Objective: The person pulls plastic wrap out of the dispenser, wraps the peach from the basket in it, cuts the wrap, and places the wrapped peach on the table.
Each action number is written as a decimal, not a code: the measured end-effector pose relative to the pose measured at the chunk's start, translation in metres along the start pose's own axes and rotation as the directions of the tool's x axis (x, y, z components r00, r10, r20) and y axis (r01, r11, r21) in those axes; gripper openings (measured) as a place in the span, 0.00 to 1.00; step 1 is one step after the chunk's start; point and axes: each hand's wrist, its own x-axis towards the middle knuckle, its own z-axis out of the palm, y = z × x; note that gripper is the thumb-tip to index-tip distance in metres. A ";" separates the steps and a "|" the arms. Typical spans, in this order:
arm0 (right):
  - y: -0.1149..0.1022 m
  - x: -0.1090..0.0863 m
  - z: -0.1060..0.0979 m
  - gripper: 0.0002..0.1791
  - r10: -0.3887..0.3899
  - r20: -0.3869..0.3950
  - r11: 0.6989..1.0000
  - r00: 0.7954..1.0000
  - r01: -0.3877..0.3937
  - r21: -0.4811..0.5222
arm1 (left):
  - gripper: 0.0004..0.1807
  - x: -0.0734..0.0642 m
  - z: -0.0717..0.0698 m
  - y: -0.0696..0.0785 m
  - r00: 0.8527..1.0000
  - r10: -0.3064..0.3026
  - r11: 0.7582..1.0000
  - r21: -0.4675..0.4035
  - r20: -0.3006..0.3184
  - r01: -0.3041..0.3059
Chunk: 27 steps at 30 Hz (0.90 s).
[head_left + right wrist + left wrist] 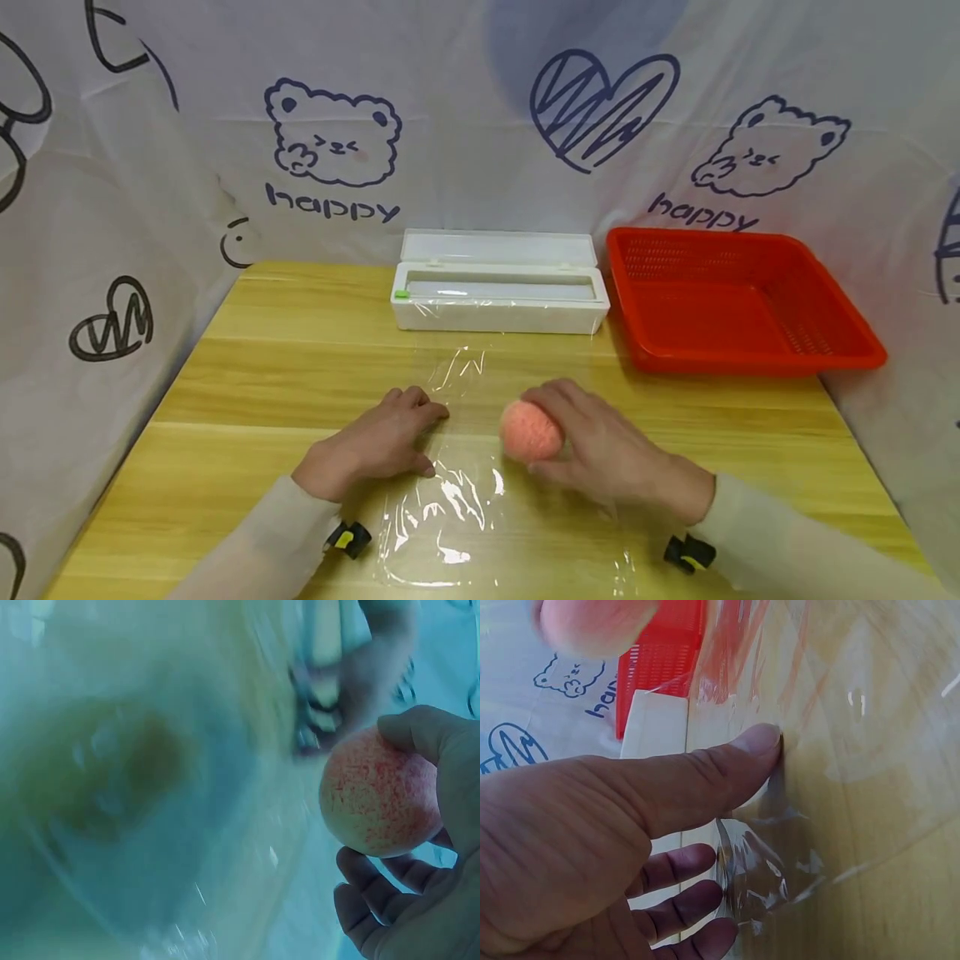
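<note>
A round pink-red mottled peach (531,431) is held in my right hand (600,442), over the sheet of clear plastic wrap (450,533) spread on the table. In the right wrist view, the thumb and fingers grip the peach (381,793) from the side. My left hand (382,437) rests at the left edge of the wrap. In the left wrist view its thumb lies on the film, apart from the other fingers, and the fingertips are at a crumpled bit of the wrap (761,877).
Behind the hands stands a white wrap dispenser box (498,317) with its lid up, the film running out of it toward me. A red plastic basket (720,362) sits at the back right of the wooden table (300,367). Printed white cloth (465,150) hangs behind and at the sides.
</note>
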 end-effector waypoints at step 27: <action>-0.021 -0.030 0.058 0.41 -0.060 0.205 0.986 0.977 0.026 0.163 | 0.21 -0.018 -0.005 0.032 0.992 0.127 0.989 0.070 0.023 -0.128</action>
